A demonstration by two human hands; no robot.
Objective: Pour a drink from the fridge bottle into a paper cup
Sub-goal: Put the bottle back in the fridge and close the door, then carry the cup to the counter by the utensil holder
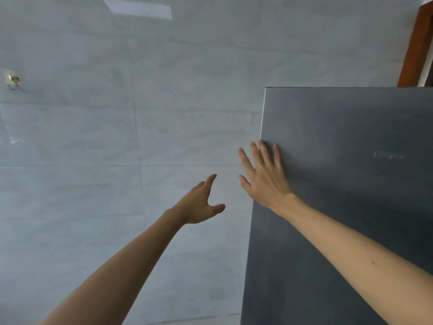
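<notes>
A dark grey fridge door [351, 172] fills the right half of the head view, with a faint brand mark on it. My right hand [264, 174] lies flat with straight, spread fingers at the door's left edge. My left hand [201, 202] reaches out in the air just left of that edge, fingers relaxed and holding nothing. No bottle or paper cup is in view.
A pale grey tiled wall [117, 137] stands behind and left of the fridge. A small metal hook [13, 79] is stuck to the wall at the far left. A brown wooden frame [417, 43] rises at the top right.
</notes>
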